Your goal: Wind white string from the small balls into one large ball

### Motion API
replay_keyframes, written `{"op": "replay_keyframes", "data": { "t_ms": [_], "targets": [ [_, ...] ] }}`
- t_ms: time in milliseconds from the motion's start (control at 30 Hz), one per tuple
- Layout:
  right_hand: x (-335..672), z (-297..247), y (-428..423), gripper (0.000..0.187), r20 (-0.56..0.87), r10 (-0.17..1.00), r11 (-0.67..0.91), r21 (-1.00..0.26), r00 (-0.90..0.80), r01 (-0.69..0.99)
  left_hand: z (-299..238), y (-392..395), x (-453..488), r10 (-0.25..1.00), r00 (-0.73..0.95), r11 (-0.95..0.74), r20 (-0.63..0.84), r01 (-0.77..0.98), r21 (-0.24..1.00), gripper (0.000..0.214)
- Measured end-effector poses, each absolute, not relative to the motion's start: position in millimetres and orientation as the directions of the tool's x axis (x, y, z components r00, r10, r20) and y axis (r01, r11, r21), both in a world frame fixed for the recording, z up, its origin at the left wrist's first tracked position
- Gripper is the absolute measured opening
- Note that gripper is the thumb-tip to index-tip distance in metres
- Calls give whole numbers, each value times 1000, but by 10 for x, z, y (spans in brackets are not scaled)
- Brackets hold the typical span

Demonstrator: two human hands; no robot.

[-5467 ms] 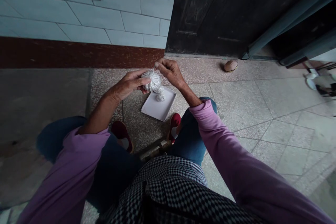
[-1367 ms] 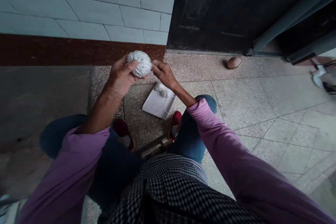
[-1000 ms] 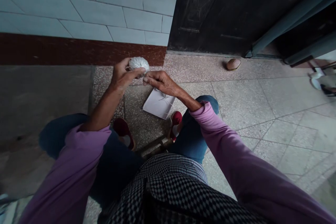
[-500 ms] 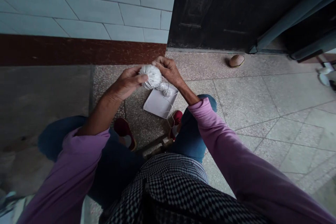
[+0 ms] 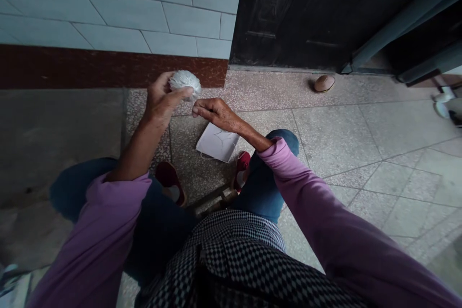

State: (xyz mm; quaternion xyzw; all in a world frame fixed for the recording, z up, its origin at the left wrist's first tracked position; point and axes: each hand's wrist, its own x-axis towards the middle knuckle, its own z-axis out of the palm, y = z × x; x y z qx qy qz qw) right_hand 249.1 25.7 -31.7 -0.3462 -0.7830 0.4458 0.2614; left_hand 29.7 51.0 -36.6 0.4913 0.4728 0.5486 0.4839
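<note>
My left hand [image 5: 160, 97] grips a ball of white yarn [image 5: 185, 82], fingers behind it and thumb across its lower front. Just below and to the right of the ball, my right hand [image 5: 217, 114] is closed in a pinch on the yarn strand, though the strand is barely visible at the fingertips. Under my right hand, a shallow white box or lid [image 5: 215, 144] lies on the floor between my feet. Loose strands curve across it, and one loops past its front edge. My right hand covers the box's far part, where the small yarn clump lay earlier.
Red shoes [image 5: 171, 179] flank the box. A brown rounded object [image 5: 324, 83] sits on the floor by the dark door [image 5: 288, 19]. Ahead stands a tiled wall [image 5: 130, 14] with a red-brown base. White items [image 5: 443, 106] lie at the far right.
My left hand has carried the yarn ball up and leftward. My right hand has come away from the ball, down and left, over the box. The loose strand has shifted left.
</note>
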Motion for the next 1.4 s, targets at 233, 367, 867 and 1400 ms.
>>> {"op": "replay_keyframes", "data": {
  "t_ms": [233, 367, 867, 1400],
  "targets": [
    [2732, 55, 260, 64, 244, 857, 371, -904, -455, 213, -222, 320, 341, 962, 269, -66, 38, 96, 993, 64],
    [2761, 118, 293, 66, 182, 927, 286, -909, -329, 302, -155, 221, 354, 864, 503, -35, -14, 89, 995, 60],
    [2642, -189, 561, 71, 174, 964, 221, -945, -202, 240, -135, 74, 505, 900, 435, 101, -21, -163, 981, 73],
    [2493, -375, 577, 65, 173, 950, 230, -950, -260, 210, -173, 307, 433, 983, 185, 75, -14, -327, 942, 68]
  ]
}}
